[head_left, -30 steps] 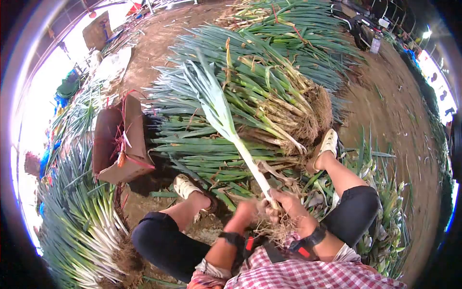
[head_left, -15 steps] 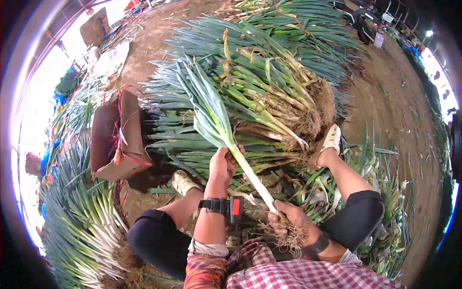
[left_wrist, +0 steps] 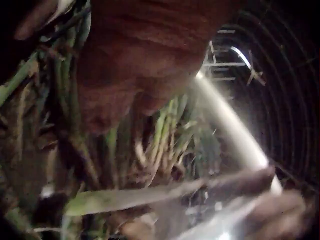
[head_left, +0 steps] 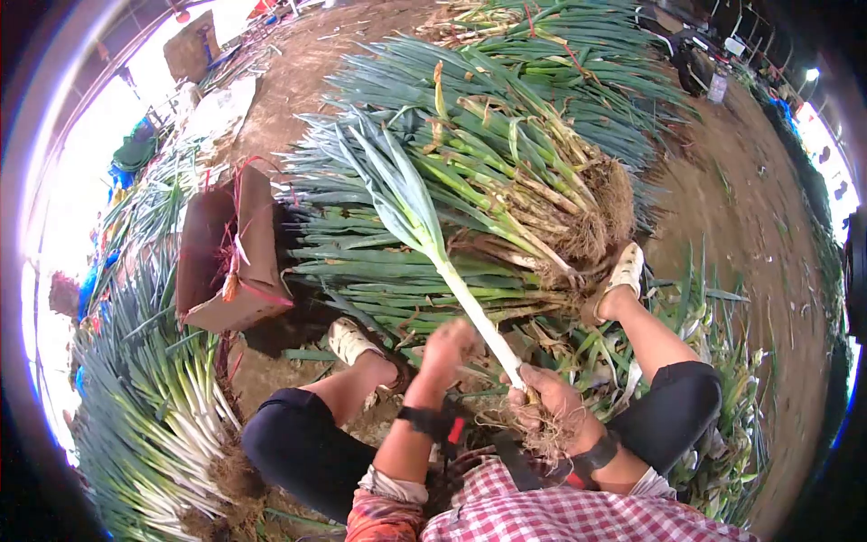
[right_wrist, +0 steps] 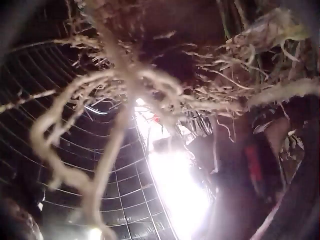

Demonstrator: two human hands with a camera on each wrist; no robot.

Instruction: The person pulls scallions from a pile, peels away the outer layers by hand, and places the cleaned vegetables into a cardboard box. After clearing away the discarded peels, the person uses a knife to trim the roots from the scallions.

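In the head view my right hand (head_left: 553, 406) grips the root end of a long leek (head_left: 479, 316), its leaves pointing up and left. Tangled roots (head_left: 549, 441) hang below this hand and fill much of the right wrist view (right_wrist: 102, 170). My left hand (head_left: 449, 350), blurred, is just left of the white shank. In the left wrist view the left hand (left_wrist: 145, 65) looms large at the top, its fingertips hidden; the pale shank (left_wrist: 232, 125) slants down to the right. A pale green leaf strip (left_wrist: 125, 199) crosses low in that view.
A large pile of leeks (head_left: 379, 253) lies ahead, with a root-ended bunch (head_left: 533, 181) on top. At left stand a cardboard box (head_left: 257, 244) and a bundle of white-stemmed leeks (head_left: 185, 415). Loose leaves (head_left: 722, 397) lie beyond the right knee.
Since half a second ago, my left hand has let go of the upper shank and moved down toward the body. My right hand still holds the root end.
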